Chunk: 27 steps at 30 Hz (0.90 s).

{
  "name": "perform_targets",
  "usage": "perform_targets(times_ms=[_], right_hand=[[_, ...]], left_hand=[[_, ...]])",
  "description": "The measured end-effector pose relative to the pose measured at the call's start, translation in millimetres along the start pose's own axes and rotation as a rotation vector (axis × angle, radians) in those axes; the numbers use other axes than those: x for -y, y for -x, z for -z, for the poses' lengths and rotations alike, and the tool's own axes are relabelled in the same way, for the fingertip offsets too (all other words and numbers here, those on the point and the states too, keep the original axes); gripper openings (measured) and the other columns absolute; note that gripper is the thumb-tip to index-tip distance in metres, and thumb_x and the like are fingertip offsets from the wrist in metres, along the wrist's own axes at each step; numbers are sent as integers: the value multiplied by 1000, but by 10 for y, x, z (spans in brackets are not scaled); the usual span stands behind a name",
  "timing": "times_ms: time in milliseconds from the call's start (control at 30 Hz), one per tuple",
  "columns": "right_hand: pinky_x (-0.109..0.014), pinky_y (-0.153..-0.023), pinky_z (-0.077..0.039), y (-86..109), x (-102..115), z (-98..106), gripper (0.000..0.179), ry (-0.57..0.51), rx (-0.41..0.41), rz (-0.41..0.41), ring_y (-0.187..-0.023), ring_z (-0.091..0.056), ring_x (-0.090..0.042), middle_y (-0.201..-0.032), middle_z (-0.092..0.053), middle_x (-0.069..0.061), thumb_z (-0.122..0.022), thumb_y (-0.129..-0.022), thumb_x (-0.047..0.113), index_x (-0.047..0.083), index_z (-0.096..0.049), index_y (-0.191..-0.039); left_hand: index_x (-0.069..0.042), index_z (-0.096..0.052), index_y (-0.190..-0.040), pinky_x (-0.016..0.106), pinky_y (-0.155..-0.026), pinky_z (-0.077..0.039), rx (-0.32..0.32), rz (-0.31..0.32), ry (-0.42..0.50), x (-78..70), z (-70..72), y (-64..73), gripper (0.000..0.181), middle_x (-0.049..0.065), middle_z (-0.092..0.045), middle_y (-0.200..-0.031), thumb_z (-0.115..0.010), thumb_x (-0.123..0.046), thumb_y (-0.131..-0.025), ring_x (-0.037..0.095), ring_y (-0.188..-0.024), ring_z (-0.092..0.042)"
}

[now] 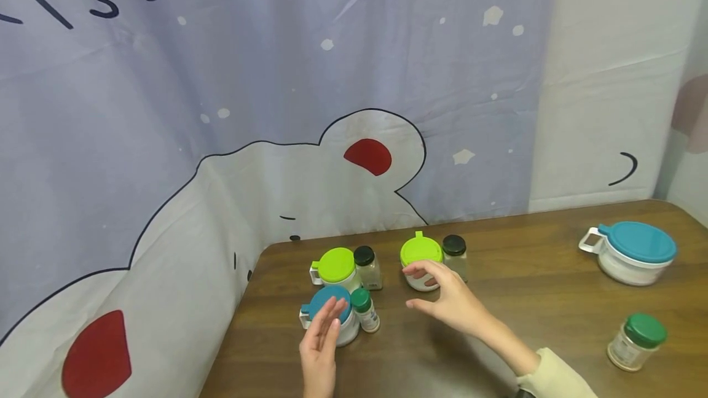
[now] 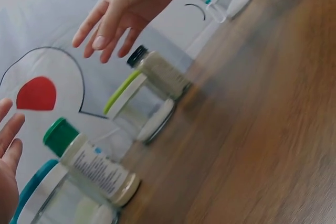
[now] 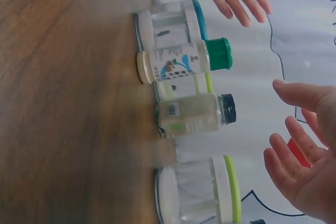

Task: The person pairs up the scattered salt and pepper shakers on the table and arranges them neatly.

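My left hand [image 1: 319,352], fingers extended, is raised beside a glass jar with a blue lid [image 1: 326,298] and overlaps it in the head view. Touching that jar's right side is a green-capped seasoning bottle [image 1: 367,312]. Behind them stand a jar with a lime-green lid [image 1: 336,265] and a black-capped bottle [image 1: 369,270]. My right hand [image 1: 450,301] hovers with spread, bent fingers in front of a second lime-lidded jar [image 1: 418,250]; nothing is in its grasp. Another black-capped bottle [image 1: 455,249] is just behind it. The right wrist view shows both hands [image 3: 310,156] above lid height.
On the table's right side are a wide blue-lidded container [image 1: 636,257] with a white handle and another green-capped bottle [image 1: 636,343]. A printed curtain [image 1: 470,78] hangs along the back edge of the wooden table [image 1: 531,275].
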State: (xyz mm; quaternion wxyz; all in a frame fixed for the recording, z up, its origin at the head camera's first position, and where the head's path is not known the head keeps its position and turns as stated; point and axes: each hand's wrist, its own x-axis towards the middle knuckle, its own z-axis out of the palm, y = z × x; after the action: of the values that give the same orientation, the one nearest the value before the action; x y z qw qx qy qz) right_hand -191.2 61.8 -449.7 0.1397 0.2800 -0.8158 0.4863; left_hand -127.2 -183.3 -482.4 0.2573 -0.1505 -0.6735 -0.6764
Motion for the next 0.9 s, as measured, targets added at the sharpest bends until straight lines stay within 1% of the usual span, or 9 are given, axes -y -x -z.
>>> perform_targets(times_ms=[133, 267, 333, 433, 500, 567, 700, 800, 900], right_hand=[[-31, -80, -55, 16, -3, 84, 51, -4, -7, 4, -100, -61, -20, -111, -66, -2, -84, -69, 10, 11, -61, -115], [-31, -80, -55, 51, -38, 168, 52, 4, -17, 11, -100, -61, -22, -111, -66, -4, -84, -68, 7, 9, -61, -115], [-31, -80, -55, 67, -59, 212, 52, 10, -18, 17, -100, -62, -24, -111, -66, -5, -84, -69, 6, 10, -61, -115], [-30, -80, -55, 85, -85, 282, 52, 32, -18, 35, -100, -62, -22, -111, -66, -5, -84, -69, 7, 10, -61, -115], [-28, -80, -55, 96, -94, 336, 52, 47, -16, 48, -99, -62, -19, -111, -66, -5, -84, -70, 8, 11, -60, -116], [-27, -79, -54, 110, -99, 395, 53, 59, -17, 67, -98, -62, -13, -111, -66, -5, -84, -70, 8, 11, -60, -117], [-27, -78, -54, 138, -79, 530, 54, 76, -30, 109, -95, -61, -4, -110, -66, -3, -84, -70, 8, 12, -59, -118], [-27, -77, -54, 149, -52, 636, 55, 95, -48, 131, -95, -61, -3, -110, -66, 0, -84, -70, 8, 11, -59, -119], [-27, -78, -54, 153, -37, 741, 56, 114, -65, 128, -97, -61, -4, -110, -65, 2, -84, -69, 7, 11, -59, -119]], left_hand=[[20, -46, -125, 15, -98, -46, 52, -23, 69, 0, -104, 18, 32, -3, -67, -121, -44, 11, -95, 6, -113, -62], [19, -46, -126, 18, -97, -47, 86, -8, 115, 8, -193, 24, 32, 1, -67, -122, -43, 11, -95, 8, -114, -62], [17, -46, -127, 19, -97, -48, 94, 30, 115, 13, -240, 29, 33, 1, -67, -122, -45, 11, -95, 8, -114, -62], [15, -47, -128, 19, -97, -48, 108, 123, 109, 19, -315, 40, 34, -1, -66, -122, -47, 7, -95, 7, -115, -61], [13, -48, -129, 19, -97, -48, 126, 185, 99, 27, -362, 47, 34, -3, -66, -123, -49, 4, -96, 6, -115, -61], [12, -48, -130, 19, -97, -48, 146, 232, 93, 39, -407, 55, 35, -1, -65, -124, -50, 0, -97, 4, -115, -60], [12, -47, -131, 18, -98, -47, 189, 266, 99, 74, -486, 65, 37, 0, -64, -126, -50, -3, -97, 4, -116, -59], [13, -45, -131, 19, -99, -46, 214, 270, 117, 96, -540, 65, 38, -5, -64, -125, -50, -3, -97, 4, -117, -59], [12, -46, -131, 19, -99, -46, 228, 273, 129, 112, -590, 58, 37, -7, -64, -125, -50, -3, -97, 5, -117, -58]])
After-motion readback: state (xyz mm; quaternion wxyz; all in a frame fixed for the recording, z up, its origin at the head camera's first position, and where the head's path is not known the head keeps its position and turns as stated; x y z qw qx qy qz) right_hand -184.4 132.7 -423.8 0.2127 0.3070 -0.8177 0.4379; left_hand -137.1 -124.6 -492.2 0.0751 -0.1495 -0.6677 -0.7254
